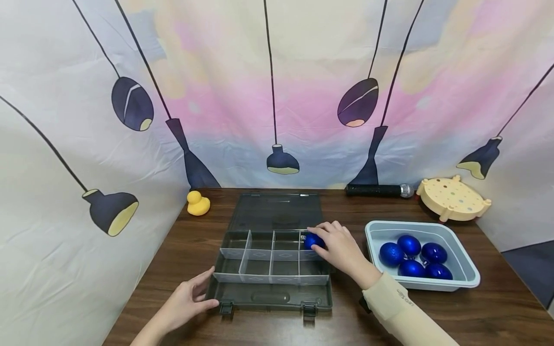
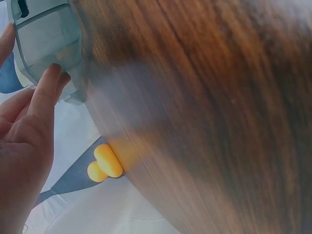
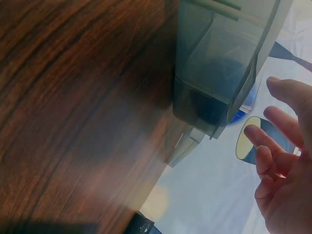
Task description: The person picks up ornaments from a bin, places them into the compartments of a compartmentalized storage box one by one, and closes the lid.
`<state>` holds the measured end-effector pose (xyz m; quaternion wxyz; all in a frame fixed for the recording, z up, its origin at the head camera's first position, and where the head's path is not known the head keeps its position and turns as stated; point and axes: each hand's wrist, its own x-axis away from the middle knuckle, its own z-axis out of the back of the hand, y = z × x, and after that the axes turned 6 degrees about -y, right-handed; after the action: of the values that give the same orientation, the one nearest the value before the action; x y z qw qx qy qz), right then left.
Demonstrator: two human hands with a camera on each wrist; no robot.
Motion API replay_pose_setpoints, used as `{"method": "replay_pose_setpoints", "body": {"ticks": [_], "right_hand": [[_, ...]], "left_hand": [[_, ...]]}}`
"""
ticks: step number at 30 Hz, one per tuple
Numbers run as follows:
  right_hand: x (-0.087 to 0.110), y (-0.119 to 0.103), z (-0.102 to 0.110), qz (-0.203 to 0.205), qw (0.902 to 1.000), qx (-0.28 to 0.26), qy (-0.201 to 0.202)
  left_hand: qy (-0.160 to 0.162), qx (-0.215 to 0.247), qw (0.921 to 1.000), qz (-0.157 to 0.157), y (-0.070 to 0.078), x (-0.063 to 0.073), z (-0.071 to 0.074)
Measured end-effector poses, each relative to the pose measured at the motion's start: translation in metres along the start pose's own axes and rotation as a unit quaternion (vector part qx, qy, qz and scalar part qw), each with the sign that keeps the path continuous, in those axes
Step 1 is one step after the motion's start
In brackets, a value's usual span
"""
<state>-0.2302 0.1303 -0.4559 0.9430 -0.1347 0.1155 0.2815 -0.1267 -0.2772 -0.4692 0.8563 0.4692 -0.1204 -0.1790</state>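
Note:
A dark translucent compartment box lies with its lid folded back on the table. White dividers split it into several cells. One blue ball ornament sits in the back right cell. My right hand hovers over that cell, thumb and fingers spread around the ball; the right wrist view shows the fingers apart from it. My left hand rests at the box's front left corner, its fairly straight fingers touching the side wall.
Right of the box, a light blue tub contains several blue ball ornaments. A yellow rubber duck stands at the back left. Along the back right lie a microphone and a cream spotted stool-like piece. A printed cloth hangs behind the table.

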Motion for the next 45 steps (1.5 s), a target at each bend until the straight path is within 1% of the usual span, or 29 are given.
{"method": "replay_pose_setpoints", "body": {"ticks": [3, 7, 10, 15, 20, 25, 30, 34, 37, 41, 43, 45], "right_hand": [[0.002, 0.001, 0.001, -0.001, 1.0, 0.001, 0.009], [0.007, 0.002, 0.006, -0.008, 0.9994, -0.002, 0.034], [0.012, 0.002, 0.011, -0.02, 0.9982, -0.01, 0.056], [0.019, 0.003, 0.021, -0.036, 0.9956, -0.03, 0.081], [0.028, 0.007, 0.033, -0.064, 0.993, -0.031, 0.094], [0.043, 0.019, 0.041, -0.094, 0.9911, -0.019, 0.092], [0.065, 0.038, 0.045, -0.126, 0.9871, -0.001, 0.099], [0.081, 0.056, 0.049, -0.156, 0.9839, 0.009, 0.087], [0.09, 0.069, 0.054, -0.191, 0.9794, 0.013, 0.064], [0.099, 0.082, 0.059, -0.239, 0.9704, 0.017, 0.028], [0.102, 0.087, 0.06, -0.251, 0.9678, 0.018, 0.013], [0.104, 0.091, 0.06, -0.254, 0.967, 0.018, -0.006]], "left_hand": [[-0.003, 0.001, 1.0, 0.002, 0.001, -0.001, 0.0], [-0.006, 0.002, 1.0, 0.004, 0.002, -0.002, 0.0], [-0.007, 0.002, 1.0, 0.005, 0.003, -0.002, 0.001], [-0.006, 0.004, 0.9999, 0.011, 0.003, 0.0, 0.003], [-0.015, 0.012, 0.9996, 0.019, 0.003, 0.0, 0.004], [-0.014, 0.015, 0.9994, 0.026, 0.003, 0.0, 0.005], [-0.011, 0.01, 0.9994, 0.032, 0.004, 0.0, 0.004], [-0.01, 0.01, 0.9993, 0.033, 0.005, -0.001, 0.003], [-0.009, 0.01, 0.9994, 0.032, 0.005, -0.002, 0.003], [-0.006, 0.011, 0.9994, 0.032, 0.005, -0.003, 0.002], [-0.005, 0.013, 0.9994, 0.033, 0.004, -0.003, 0.002], [-0.005, 0.014, 0.9993, 0.034, 0.004, -0.003, 0.002]]}}
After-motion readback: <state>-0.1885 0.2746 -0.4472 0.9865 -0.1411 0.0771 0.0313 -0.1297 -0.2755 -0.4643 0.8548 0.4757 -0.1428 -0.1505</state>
